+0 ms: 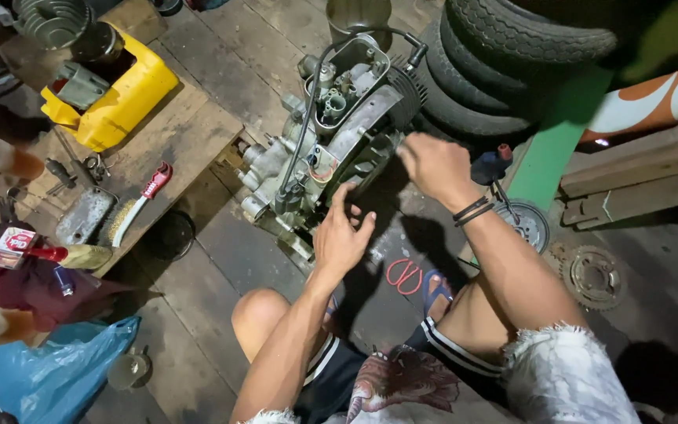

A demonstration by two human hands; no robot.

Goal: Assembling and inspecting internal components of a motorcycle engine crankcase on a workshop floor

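Head view: both hands (390,200) touch grey engine (331,133) near yellow container (119,98).

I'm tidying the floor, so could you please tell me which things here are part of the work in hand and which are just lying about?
In hand:
- engine block, touched by left hand and right hand
- black cable on the engine

Lying about:
- yellow container
- wire brush
- stacked tyres
- sprocket
- blue plastic bag
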